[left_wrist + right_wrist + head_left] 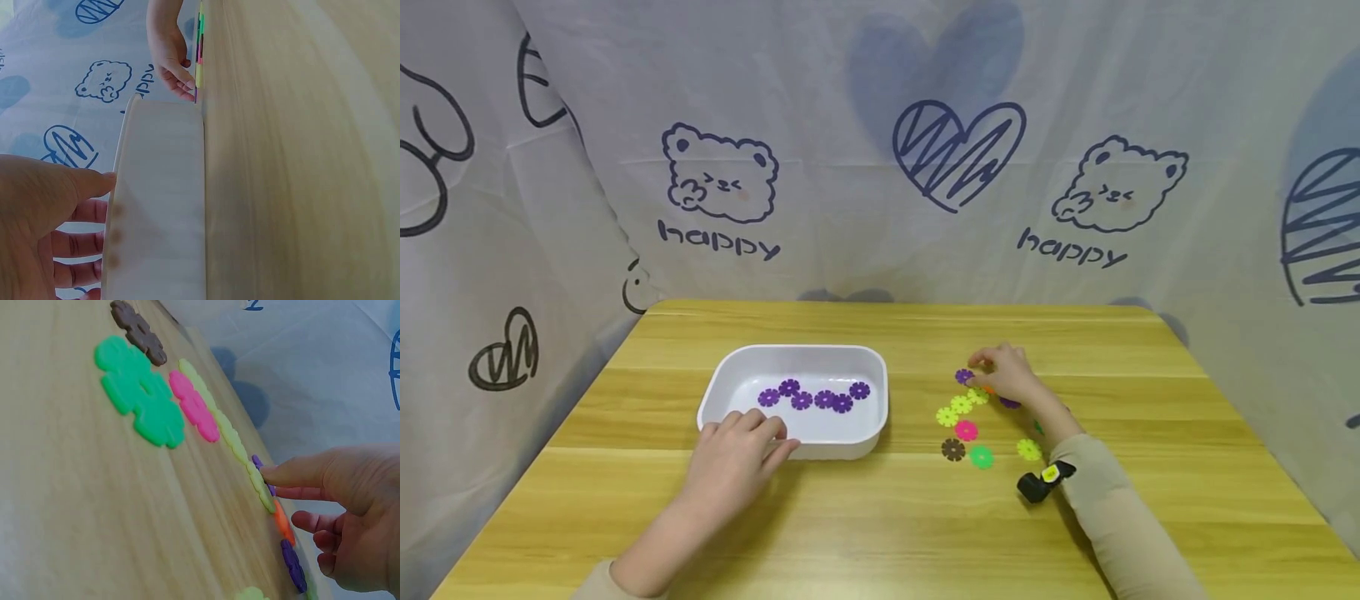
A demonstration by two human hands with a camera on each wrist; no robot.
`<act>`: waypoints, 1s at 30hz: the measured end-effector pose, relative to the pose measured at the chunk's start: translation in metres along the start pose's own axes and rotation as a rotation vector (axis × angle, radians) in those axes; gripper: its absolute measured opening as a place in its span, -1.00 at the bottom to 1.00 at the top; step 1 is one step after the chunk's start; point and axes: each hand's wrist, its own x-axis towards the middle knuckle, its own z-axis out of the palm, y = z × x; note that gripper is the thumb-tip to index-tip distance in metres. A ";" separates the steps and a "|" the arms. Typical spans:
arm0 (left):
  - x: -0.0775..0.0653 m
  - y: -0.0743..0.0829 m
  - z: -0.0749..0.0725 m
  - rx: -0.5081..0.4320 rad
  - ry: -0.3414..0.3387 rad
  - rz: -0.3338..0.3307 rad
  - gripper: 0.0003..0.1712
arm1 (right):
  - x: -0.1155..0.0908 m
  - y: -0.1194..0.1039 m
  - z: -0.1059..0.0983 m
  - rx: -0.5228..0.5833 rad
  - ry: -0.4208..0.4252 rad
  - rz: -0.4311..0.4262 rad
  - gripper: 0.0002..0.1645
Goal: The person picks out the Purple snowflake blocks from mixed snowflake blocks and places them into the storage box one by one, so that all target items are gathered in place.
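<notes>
My left hand (733,454) grips the near rim of a white plastic tray (718,375). Its fingertips show faintly through the wall in the left wrist view, with the thumb at the rim. Several purple snowflake discs lie inside the tray. Right of it, my right hand (1009,372) pinches a purple snowflake disc (964,377) at the table surface between thumb and index finger. Beneath and beside that hand lie an orange disc (284,523) and another purple disc (293,566). A row of yellow discs (961,404) runs toward the near left.
Nearer on the wooden table (880,533) lie a pink disc (966,430), a brown disc (953,450), a green disc (981,457) and a lone yellow disc (1028,450). A dark green disc (1038,427) is partly hidden by the right forearm. A printed curtain (835,183) hangs behind.
</notes>
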 end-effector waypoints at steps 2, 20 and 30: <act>0.000 0.000 0.000 -0.001 0.000 0.001 -0.79 | 0.001 0.000 0.001 -0.007 -0.006 -0.009 -0.59; 0.000 -0.002 0.004 0.004 -0.002 0.007 -0.78 | 0.005 0.001 0.004 0.030 0.048 -0.036 -0.77; -0.002 -0.003 0.006 -0.001 -0.004 -0.001 -0.78 | 0.003 -0.007 0.002 0.091 0.041 -0.048 -0.84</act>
